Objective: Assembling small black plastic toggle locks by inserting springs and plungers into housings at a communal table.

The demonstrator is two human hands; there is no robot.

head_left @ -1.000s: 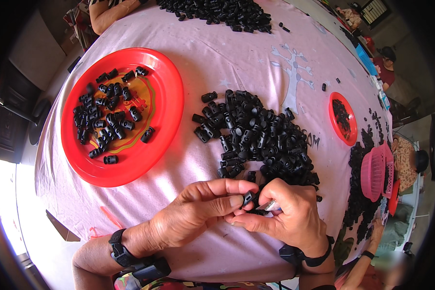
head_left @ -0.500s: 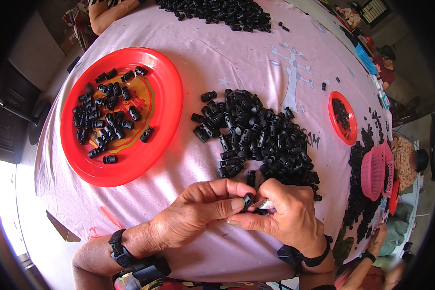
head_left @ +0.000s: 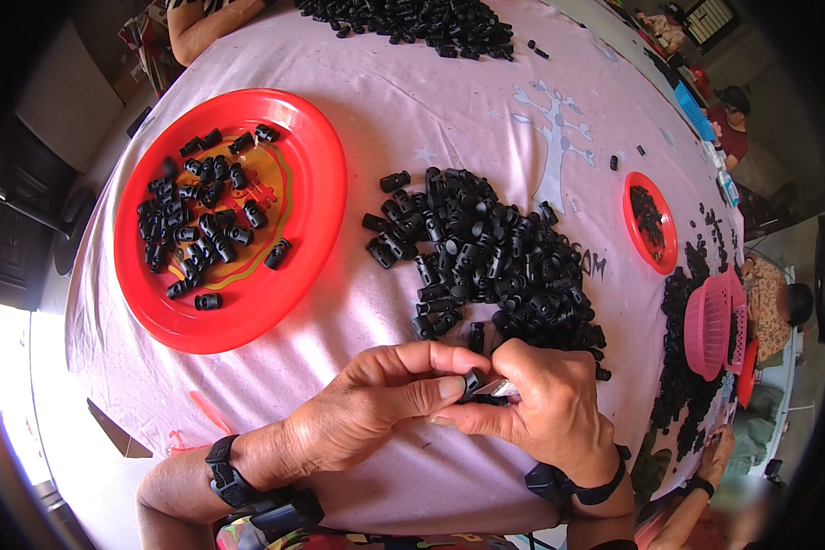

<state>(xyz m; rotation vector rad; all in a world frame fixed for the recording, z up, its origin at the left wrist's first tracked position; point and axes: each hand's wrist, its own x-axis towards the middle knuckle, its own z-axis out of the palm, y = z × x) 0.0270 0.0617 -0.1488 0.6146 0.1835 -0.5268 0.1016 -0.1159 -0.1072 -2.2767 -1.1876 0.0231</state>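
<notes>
Close to the table's near edge, my left hand pinches a black plastic cord lock between thumb and fingers. My right hand is closed on a small pale blade, its tip against the cord lock. Most of the blade is hidden in my fingers. Just beyond my hands spreads a pile of black cord locks. At the left stands a red plate with a yellow printed middle and many more cord locks on it.
A pink patterned cloth covers the table. Another black heap lies at the far edge near a person's arm. To the right are a small red plate, pink baskets, scattered black parts and other people at work.
My hands stay almost in place. The cord lock and the blade have shifted very slightly between my fingers.
</notes>
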